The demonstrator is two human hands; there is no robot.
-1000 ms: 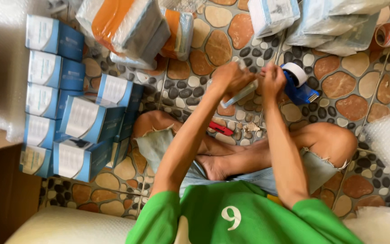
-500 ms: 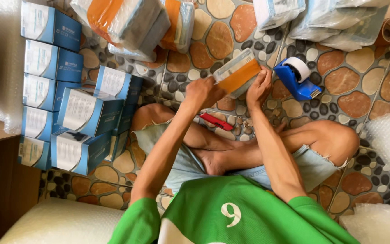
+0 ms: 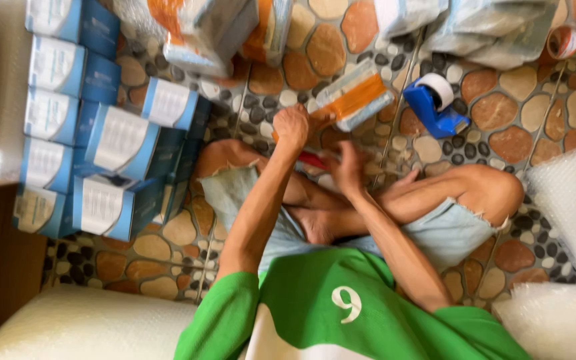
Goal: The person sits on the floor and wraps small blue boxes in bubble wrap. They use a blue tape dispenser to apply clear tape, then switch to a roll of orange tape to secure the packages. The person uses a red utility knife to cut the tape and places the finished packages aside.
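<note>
I sit cross-legged on a pebble-patterned floor in a green shirt. My left hand [image 3: 293, 127] grips the near end of a clear-wrapped pack with an orange band [image 3: 358, 93], which lies tilted out over the floor ahead of my knees. My right hand [image 3: 347, 167] is blurred, off the pack and lower, with its fingers apart just above my shins. A small red tool [image 3: 311, 159] lies on the floor between my two hands. A blue tape dispenser [image 3: 438, 103] with a white roll stands just right of the pack.
Several blue-and-white boxes [image 3: 111, 143] are stacked on the left. More wrapped packs [image 3: 201, 30] lie at the top, with a tape roll [image 3: 561, 41] at top right. Bubble wrap [image 3: 571, 207] sits on the right and a pale cushion [image 3: 81, 327] at bottom left.
Both hands held the pack up before; now my right hand has let go and dropped toward my legs. My left hand has lowered with the pack, which now points right.
</note>
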